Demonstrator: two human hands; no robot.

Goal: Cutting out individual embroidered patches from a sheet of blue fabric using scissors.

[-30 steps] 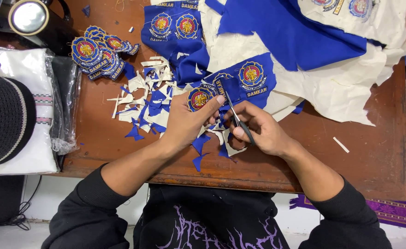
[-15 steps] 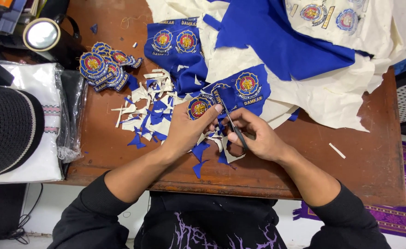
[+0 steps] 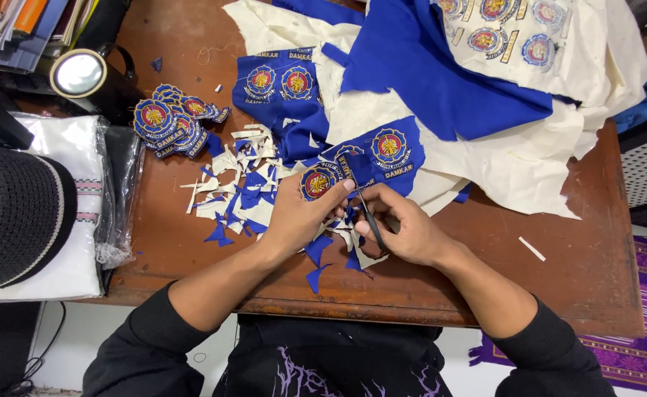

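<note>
1. Both hands met near the table's [image 3: 191,250] near edge: the left hand [image 3: 301,217] pinched a round patch [image 3: 317,181] between thumb and fingertips, and the right hand [image 3: 411,235] was clenched around small scissors [image 3: 371,220].
2. That patch was attached to a blue cloth strip [image 3: 382,151] carrying another emblem, lying just beyond the hands, in the middle of the table.
3. Scissor blades pointed away from the person, toward the patch edge, close to the left fingertips; cutting well probably called for keeping those fingertips behind the blades.
4. Turning the patch into the blades, rather than twisting the scissors, would likely have kept the trim even around the border.
5. Scraps [image 3: 242,191] of blue and cream lay left of the hands; finished patches [image 3: 173,121] were piled farther left and farther away.
6. Cream backing cloth [image 3: 529,158] with more emblems covered the far right.
</note>
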